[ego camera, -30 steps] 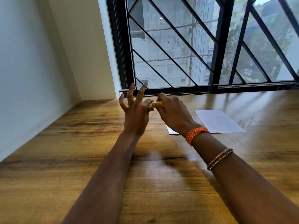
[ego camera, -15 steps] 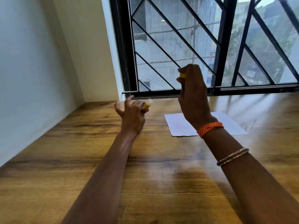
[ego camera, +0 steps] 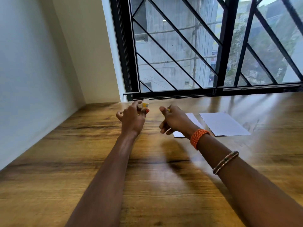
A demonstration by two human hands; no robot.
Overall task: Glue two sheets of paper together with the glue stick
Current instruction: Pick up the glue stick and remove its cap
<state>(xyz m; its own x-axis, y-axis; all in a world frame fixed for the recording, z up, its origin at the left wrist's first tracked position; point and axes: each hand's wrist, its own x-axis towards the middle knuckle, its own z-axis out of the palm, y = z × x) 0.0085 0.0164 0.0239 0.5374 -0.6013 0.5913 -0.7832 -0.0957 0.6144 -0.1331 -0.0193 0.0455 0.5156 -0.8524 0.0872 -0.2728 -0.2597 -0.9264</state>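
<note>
Bare wooden tabletop [ego camera: 65, 161] lies open to your left and toward you; your left hand [ego camera: 131, 118] pinches the small uncapped yellow-labelled glue stick [ego camera: 145, 104] upright; your right hand [ego camera: 175, 120] curls round a yellow cap [ego camera: 168, 110]; two white paper sheets, one [ego camera: 223, 123] flat at right, the other [ego camera: 191, 117] partly behind your wrist.

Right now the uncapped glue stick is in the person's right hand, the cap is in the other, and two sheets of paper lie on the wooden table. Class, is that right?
Not quite. The head view shows the glue stick in the left hand; the right hand holds a small yellow piece, probably the cap. Two sheets of paper do lie on the wooden table.
</note>
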